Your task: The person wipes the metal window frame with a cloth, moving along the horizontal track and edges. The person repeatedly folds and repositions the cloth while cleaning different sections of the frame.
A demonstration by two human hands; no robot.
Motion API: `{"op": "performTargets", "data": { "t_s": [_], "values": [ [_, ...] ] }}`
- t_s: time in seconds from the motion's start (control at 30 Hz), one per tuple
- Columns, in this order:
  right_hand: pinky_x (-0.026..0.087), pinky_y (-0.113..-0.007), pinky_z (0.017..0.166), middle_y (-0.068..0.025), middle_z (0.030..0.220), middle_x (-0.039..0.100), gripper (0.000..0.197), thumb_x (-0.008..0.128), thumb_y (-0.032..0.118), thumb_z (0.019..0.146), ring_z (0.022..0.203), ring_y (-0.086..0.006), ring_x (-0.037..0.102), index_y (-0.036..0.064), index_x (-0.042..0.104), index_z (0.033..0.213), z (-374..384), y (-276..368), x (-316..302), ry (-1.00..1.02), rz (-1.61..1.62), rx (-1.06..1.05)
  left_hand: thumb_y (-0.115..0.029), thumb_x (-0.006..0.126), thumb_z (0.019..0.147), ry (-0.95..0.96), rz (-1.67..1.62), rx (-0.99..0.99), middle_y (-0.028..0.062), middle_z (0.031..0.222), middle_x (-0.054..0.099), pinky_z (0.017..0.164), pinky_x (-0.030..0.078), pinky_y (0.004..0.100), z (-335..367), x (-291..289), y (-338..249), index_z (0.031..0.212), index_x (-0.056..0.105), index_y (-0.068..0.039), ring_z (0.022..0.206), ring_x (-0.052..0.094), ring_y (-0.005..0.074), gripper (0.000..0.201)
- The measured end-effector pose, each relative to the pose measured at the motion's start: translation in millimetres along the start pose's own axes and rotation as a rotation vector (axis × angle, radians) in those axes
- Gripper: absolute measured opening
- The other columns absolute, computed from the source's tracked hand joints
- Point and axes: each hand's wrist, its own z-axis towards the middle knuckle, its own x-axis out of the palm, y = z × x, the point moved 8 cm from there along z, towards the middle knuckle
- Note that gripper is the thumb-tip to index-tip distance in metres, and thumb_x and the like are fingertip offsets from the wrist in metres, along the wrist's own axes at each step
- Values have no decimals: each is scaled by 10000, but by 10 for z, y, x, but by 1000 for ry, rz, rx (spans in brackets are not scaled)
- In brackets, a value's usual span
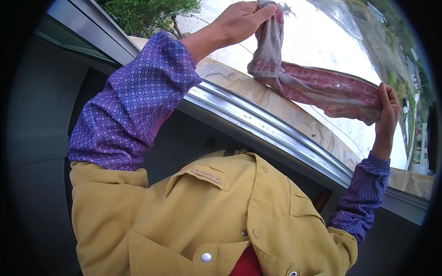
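Cloth stretched over the ledge, twist part done.
Stone ledge (294, 115) and metal rail (258, 124) cross below. Pink cloth (322, 89) spans 12 to 2 o'clock, one end bunched, middle loosely twisted, more wringing likely left. Left hand (237, 23) raised, grip clamped on upper end; right hand (386, 115) grip clamped on lower end.
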Motion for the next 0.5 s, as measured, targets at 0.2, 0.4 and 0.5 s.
{"op": "performTargets", "data": {
  "t_s": [0.2,0.4,0.5],
  "values": [
    [584,-299,854,-64,988,733,223,659,286,996,934,-159,710,79,693,1071,24,197,-554,-228,-17,-30,-357,457,1088,-72,-77,161,33,1009,662,842,486,281,-21,-53,150,1181,672,-27,916,597,112,404],
    [580,-364,927,-134,1163,677,418,608,340,1021,1077,-239,680,49,615,1321,-29,316,-1344,-348,-303,-218,-409,583,1023,-104,165,136,147,1012,704,796,580,309,-314,151,137,1098,698,-7,925,713,235,425],
    [569,-339,907,-117,1151,669,382,567,324,1046,1070,-215,671,44,622,1300,-189,477,-1695,-422,-539,-282,-381,570,1035,40,35,-110,86,1094,716,849,600,317,-403,328,224,1269,666,-52,976,702,186,416]
  ]
}}
